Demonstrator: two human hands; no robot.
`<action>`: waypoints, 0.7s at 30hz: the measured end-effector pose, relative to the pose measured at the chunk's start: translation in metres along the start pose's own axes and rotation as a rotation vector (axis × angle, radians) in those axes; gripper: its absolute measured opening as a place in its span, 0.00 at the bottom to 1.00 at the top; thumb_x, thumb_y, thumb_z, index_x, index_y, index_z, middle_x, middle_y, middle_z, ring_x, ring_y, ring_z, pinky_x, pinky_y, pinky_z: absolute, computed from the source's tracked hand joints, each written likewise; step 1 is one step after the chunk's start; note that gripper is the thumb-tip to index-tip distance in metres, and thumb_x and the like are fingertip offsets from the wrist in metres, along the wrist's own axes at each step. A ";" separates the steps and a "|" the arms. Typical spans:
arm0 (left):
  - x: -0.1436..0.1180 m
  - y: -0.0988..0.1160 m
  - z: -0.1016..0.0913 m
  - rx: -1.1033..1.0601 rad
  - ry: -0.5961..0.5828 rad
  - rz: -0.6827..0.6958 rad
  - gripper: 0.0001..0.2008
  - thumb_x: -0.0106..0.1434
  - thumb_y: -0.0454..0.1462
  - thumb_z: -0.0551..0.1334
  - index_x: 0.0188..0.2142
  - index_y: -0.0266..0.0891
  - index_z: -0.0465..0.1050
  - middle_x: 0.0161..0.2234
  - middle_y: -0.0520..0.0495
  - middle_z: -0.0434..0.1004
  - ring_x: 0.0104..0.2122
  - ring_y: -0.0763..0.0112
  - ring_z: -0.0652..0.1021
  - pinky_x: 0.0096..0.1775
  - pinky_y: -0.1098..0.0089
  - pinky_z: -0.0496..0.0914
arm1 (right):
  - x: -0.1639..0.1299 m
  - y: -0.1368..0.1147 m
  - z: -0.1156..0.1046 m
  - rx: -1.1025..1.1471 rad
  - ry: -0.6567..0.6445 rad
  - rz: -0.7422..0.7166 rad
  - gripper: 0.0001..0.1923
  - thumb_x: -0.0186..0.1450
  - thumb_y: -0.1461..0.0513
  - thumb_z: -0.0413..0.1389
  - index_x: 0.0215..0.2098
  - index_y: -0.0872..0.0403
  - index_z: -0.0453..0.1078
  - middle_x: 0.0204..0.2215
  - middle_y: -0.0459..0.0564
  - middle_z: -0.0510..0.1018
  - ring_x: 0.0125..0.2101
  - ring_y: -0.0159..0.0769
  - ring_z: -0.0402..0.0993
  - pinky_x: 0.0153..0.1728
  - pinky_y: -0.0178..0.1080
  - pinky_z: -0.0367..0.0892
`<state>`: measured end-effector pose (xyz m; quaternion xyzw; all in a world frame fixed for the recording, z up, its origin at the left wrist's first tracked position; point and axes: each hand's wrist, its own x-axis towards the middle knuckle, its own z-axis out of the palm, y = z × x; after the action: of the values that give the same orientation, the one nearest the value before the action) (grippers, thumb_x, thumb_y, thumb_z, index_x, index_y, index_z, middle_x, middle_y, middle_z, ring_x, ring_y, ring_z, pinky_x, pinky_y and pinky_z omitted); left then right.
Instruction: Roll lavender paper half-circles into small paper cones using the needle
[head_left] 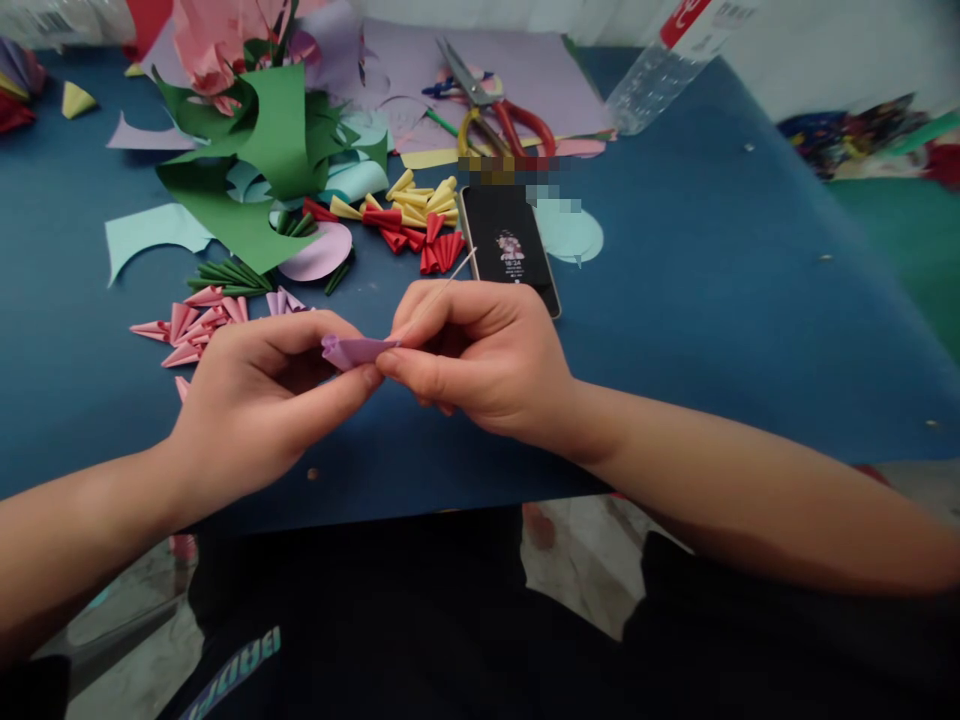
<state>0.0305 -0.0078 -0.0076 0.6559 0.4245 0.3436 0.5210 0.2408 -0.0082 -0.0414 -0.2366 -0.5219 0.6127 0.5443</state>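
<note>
Above the near edge of the blue table, a small purple paper cone [358,351] is pinched between my two hands. My left hand [262,390] grips its wide, rolled end between thumb and fingers. At its narrow end, the thumb and forefinger of my right hand [480,350] are closed on the paper. A thin pale stick [454,280] juts up from the right-hand fingers; its lower end is hidden. Finished-looking pink cones [199,325] lie just beyond my left hand, with a few purple cones [285,300] partly behind it.
Green cones [232,277], red cones [427,240] and yellow cones [420,203] lie farther back. A phone [510,245] rests beyond my right hand, beside light-blue paper circles [570,232]. Scissors [487,100], green paper scraps [281,130], purple sheets [525,70] and a plastic bottle [660,85] occupy the back.
</note>
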 end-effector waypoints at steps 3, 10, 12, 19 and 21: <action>0.000 0.000 0.000 0.014 -0.010 0.006 0.11 0.60 0.46 0.83 0.32 0.49 0.86 0.27 0.50 0.77 0.26 0.65 0.73 0.25 0.64 0.65 | 0.001 0.002 -0.002 -0.033 0.002 0.000 0.15 0.58 0.66 0.81 0.29 0.56 0.80 0.27 0.42 0.80 0.22 0.25 0.72 0.21 0.30 0.69; 0.007 -0.001 0.000 0.077 0.035 -0.023 0.06 0.62 0.41 0.76 0.34 0.44 0.84 0.30 0.50 0.79 0.30 0.66 0.75 0.29 0.68 0.69 | 0.003 0.009 -0.011 -0.156 -0.021 -0.094 0.10 0.62 0.64 0.80 0.38 0.56 0.86 0.34 0.46 0.84 0.31 0.28 0.80 0.29 0.29 0.74; 0.007 -0.001 -0.001 0.113 0.040 -0.022 0.05 0.64 0.41 0.74 0.34 0.43 0.84 0.30 0.49 0.79 0.31 0.66 0.75 0.30 0.69 0.69 | 0.002 0.010 -0.011 -0.164 -0.015 -0.102 0.09 0.63 0.64 0.79 0.39 0.56 0.87 0.35 0.47 0.84 0.33 0.29 0.81 0.30 0.29 0.75; 0.006 -0.001 -0.002 0.139 0.024 0.000 0.06 0.64 0.41 0.74 0.35 0.41 0.86 0.29 0.50 0.79 0.30 0.68 0.74 0.29 0.70 0.67 | 0.001 0.010 -0.007 -0.136 0.012 -0.048 0.09 0.63 0.63 0.79 0.38 0.56 0.86 0.35 0.45 0.83 0.30 0.27 0.80 0.29 0.29 0.75; 0.007 0.000 -0.001 0.142 0.018 0.003 0.05 0.64 0.40 0.74 0.35 0.41 0.86 0.29 0.50 0.80 0.30 0.69 0.75 0.30 0.71 0.68 | 0.000 0.008 -0.005 -0.120 0.023 -0.015 0.10 0.62 0.63 0.79 0.37 0.56 0.84 0.33 0.44 0.83 0.28 0.27 0.79 0.28 0.30 0.76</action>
<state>0.0322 -0.0009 -0.0070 0.6889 0.4513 0.3193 0.4688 0.2420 -0.0048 -0.0504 -0.2719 -0.5530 0.5736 0.5397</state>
